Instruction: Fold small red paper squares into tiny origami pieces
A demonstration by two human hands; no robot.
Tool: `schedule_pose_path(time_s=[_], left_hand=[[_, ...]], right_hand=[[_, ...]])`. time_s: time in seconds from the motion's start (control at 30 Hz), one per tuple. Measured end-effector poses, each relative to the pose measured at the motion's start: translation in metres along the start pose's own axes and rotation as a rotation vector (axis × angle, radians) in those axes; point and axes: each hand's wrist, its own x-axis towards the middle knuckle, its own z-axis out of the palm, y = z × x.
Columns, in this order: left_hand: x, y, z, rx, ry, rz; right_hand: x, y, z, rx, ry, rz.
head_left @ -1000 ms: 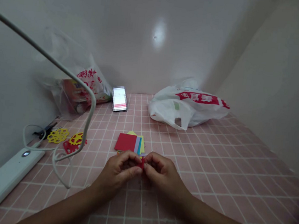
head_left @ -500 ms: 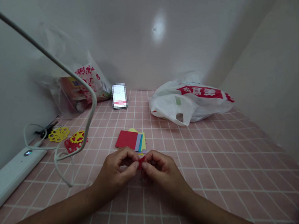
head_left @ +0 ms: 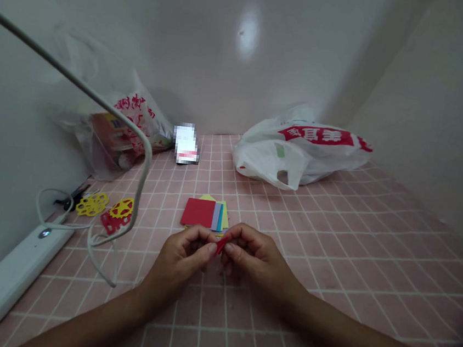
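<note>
Between my two hands is a small folded piece of red paper [head_left: 220,244], mostly covered by the fingers. My left hand [head_left: 186,251] pinches its left side between thumb and forefinger. On the other side, my right hand [head_left: 252,256] grips it the same way, with the remaining fingers curled below. Just beyond the fingertips lies a fanned stack of coloured paper squares [head_left: 199,213]: red on top, with lilac, blue and yellow edges showing.
A white power strip [head_left: 9,277] and a looping white cable [head_left: 141,186] take up the left side, near yellow cut-outs [head_left: 92,204] and a red one [head_left: 109,222]. Farther back stand a clear bag [head_left: 111,139], a phone [head_left: 186,143] and a white plastic bag [head_left: 300,153].
Both hands still hold the red paper, and more of it shows at a slant between the fingertips. The view has shifted slightly.
</note>
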Motion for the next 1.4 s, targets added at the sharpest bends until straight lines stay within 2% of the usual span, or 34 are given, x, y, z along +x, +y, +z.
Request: schedule_pose_path(time_s=[0.23,0.43,0.57,0.83,0.97,1.07,1.2,1.4], left_hand=[[0.0014,0.002,0.0006,0.056,0.02,0.025],[0.0003,-0.0005,0.0008,0.021,0.047,0.062],[0.0005,-0.0026,-0.0002,0.074,0.06,0.099],[0.0008,-0.002,0.0005,0.101,0.044,0.087],[0.0,-0.0023,0.002,0.065,0.058,0.02],[0.0003,-0.0025,0.0027,0.008,0.081,-0.013],[0.0023,-0.0016,0.0032,-0.106,0.047,-0.072],[0.005,-0.0016,0.0041,-0.231,0.028,-0.073]], right_hand=[[-0.0006,-0.0036,0.0004,-0.032,-0.026,-0.05],[-0.0007,-0.0028,0.0006,-0.063,-0.006,-0.031],[-0.0005,-0.0011,0.0006,-0.062,0.0,-0.013],[-0.0007,-0.0007,0.0006,-0.069,-0.007,-0.044],[-0.0006,0.0003,0.0015,-0.048,0.028,-0.049],[-0.0004,0.0017,0.0014,-0.099,0.008,-0.049],[-0.0011,0.0006,0.0016,-0.145,0.0,-0.061],[-0.0028,-0.0047,0.0031,-0.199,0.01,-0.079]])
